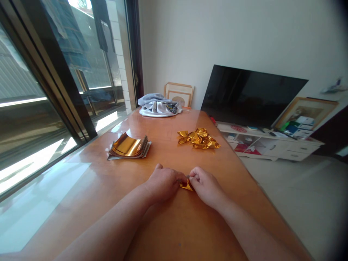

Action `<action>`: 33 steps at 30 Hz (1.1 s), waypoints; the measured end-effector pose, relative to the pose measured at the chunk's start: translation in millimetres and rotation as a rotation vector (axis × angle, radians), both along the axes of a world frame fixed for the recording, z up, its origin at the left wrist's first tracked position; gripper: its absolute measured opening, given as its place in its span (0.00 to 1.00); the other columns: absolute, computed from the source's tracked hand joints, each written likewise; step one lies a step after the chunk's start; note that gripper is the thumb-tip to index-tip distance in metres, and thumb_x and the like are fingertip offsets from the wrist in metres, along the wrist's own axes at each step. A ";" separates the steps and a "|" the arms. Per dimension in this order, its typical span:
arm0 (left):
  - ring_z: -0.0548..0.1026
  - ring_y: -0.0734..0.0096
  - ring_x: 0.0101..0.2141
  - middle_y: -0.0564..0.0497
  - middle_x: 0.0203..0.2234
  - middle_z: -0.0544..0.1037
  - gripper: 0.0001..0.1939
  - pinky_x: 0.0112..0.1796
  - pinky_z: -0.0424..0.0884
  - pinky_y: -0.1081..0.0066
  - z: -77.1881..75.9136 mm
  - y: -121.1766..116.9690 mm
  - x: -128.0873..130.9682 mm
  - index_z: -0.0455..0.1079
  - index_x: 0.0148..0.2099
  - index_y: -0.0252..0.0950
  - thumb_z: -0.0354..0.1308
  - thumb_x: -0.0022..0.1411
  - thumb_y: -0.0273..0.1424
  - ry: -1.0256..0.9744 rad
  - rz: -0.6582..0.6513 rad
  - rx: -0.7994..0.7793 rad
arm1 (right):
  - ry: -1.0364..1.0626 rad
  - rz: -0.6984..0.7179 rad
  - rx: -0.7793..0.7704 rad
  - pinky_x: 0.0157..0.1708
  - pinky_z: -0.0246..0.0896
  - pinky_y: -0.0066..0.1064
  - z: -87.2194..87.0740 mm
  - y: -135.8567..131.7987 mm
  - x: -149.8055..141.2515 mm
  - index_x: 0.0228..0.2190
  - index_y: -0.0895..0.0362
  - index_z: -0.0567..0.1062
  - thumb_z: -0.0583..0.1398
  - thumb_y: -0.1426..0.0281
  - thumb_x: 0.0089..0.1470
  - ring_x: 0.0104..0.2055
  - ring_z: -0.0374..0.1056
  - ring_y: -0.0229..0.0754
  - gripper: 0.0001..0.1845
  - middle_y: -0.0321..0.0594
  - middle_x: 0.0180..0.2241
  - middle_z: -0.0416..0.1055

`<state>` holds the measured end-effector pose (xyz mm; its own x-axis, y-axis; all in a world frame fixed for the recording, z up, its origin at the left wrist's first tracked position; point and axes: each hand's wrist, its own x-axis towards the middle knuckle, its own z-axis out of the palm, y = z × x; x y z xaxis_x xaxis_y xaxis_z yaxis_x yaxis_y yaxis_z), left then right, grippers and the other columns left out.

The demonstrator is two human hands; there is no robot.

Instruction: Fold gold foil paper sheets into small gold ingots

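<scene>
Now: folded gold foil piece (186, 186) on desk (163, 141) | left hand (163, 183), right hand (206, 186), grips clamped on it, seemingly pressing its crease flat; fingers partly hide it | beyond it: foil sheet stack (127, 145) leftward, crumpled gold foil (199, 139) ahead

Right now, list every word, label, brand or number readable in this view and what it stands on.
None can be read. The boxes on the white TV cabinet show markings too small and blurred to read; the black television and gold foil sheets show no legible text.
</scene>
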<state>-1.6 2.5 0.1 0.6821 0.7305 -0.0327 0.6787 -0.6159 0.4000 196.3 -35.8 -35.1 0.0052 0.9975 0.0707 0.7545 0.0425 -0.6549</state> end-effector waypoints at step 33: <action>0.77 0.59 0.47 0.57 0.45 0.83 0.16 0.55 0.55 0.51 -12.5 9.3 -4.0 0.77 0.48 0.55 0.51 0.65 0.34 -0.025 -0.017 -0.017 | -0.932 0.485 0.273 0.46 0.56 0.43 42.9 -51.9 -13.0 0.54 0.56 0.73 0.53 0.64 0.67 0.47 0.63 0.53 0.18 0.48 0.45 0.73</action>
